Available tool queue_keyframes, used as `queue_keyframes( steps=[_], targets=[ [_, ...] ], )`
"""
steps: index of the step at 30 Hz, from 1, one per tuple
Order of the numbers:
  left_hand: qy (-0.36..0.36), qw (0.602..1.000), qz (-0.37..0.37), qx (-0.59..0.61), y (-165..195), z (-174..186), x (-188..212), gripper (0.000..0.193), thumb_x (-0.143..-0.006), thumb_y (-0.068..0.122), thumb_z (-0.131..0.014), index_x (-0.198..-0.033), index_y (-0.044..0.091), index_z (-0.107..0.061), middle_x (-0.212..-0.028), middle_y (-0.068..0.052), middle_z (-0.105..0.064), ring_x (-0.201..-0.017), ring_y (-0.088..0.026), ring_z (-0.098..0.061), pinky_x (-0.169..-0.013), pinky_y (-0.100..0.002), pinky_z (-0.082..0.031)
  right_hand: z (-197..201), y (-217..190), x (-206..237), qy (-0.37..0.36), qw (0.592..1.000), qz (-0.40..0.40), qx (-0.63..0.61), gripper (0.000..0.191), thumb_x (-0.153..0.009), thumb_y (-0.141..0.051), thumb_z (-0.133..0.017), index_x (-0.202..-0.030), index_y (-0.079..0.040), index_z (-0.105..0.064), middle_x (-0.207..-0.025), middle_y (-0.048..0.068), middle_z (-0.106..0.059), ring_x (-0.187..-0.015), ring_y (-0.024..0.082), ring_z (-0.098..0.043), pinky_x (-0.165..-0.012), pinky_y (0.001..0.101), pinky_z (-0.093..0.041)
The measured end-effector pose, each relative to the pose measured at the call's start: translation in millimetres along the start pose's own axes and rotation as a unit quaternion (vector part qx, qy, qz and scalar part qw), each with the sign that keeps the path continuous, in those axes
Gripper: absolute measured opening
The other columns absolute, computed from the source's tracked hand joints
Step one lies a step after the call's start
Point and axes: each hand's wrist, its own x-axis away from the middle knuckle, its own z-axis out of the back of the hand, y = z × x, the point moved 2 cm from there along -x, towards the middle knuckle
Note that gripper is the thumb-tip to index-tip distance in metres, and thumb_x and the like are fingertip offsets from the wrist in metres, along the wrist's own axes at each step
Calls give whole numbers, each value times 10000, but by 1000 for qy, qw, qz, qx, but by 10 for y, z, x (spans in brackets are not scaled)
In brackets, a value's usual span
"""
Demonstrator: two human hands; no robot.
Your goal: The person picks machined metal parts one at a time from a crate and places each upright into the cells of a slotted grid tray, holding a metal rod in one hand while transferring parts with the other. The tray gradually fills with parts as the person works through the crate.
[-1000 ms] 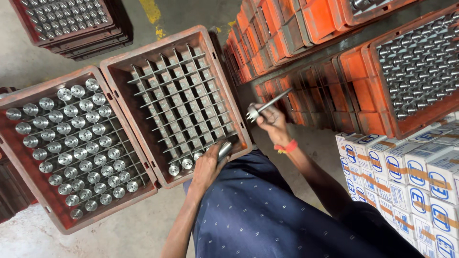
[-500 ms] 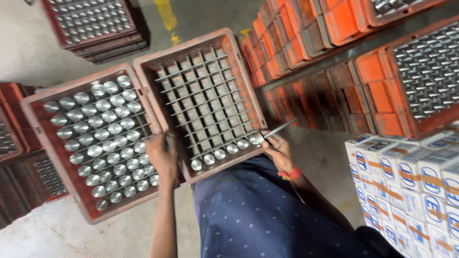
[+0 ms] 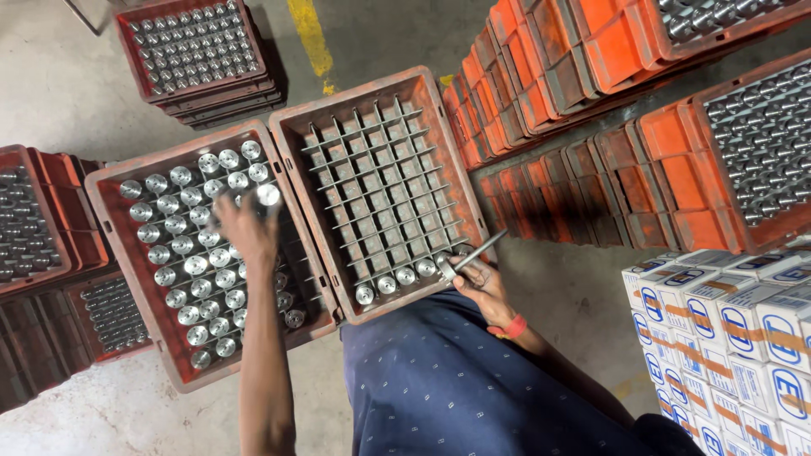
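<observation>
My left hand (image 3: 243, 226) reaches over the left red crate (image 3: 127, 333), which is packed with upright shiny round-headed metal parts. Its fingers close on one metal part (image 3: 269, 195) near the crate's far right side; the hand is blurred. My right hand (image 3: 478, 282) rests at the near right corner of the middle crate (image 3: 287, 143) and grips a thin metal rod (image 3: 488, 247) that points up and right. The middle crate has a grid of mostly vacant cells, with a row of metal parts (image 3: 397, 279) only along its near edge.
Stacked red crates of parts stand at the far left (image 3: 34, 219) and top (image 3: 190, 51). Orange crates (image 3: 591, 101) fill the right, some holding parts. White and blue cartons (image 3: 726, 329) are stacked at the lower right. A yellow line (image 3: 308, 34) marks the concrete floor.
My left hand has left the middle crate and moved left over the full crate, closing on a part. My right hand has dropped toward the middle crate's near right corner, still holding the rod.
</observation>
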Motion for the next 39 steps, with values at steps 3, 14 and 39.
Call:
queue_keyframes(
  steps=[3,14,39],
  targets=[
    [63,990,-34,117,-65,477,252,504,-773,439,-940,-1115,125,-742,-1277,-110,-661,-1306,-319,-543,-1108,-588,-404,-8,-45,74,-4,999,-32,-8,490,-905,-35,-753,-1366,41,-603,-1247,104,-700,-1149,145,-632,-964,266,-492],
    [-243,826,249,444,1378,-46,1671,287,-795,217,-846,-895,15,-668,-759,-89,-680,-667,-217,-629,-608,-382,-519,-719,-564,-184,-125,992,-33,2,522,-898,-88,-779,-1365,40,-585,-1309,104,-678,-1219,162,-627,-1034,303,-507],
    [-177,982,44,58,1209,409,1857,536,-946,313,-660,-1413,60,-586,-1190,-200,-699,-1104,-406,-670,-869,-463,-539,-197,-397,-766,-56,998,6,-20,435,-948,-36,-735,-1356,46,-610,-1258,81,-699,-1142,118,-635,-965,247,-505]
  ],
)
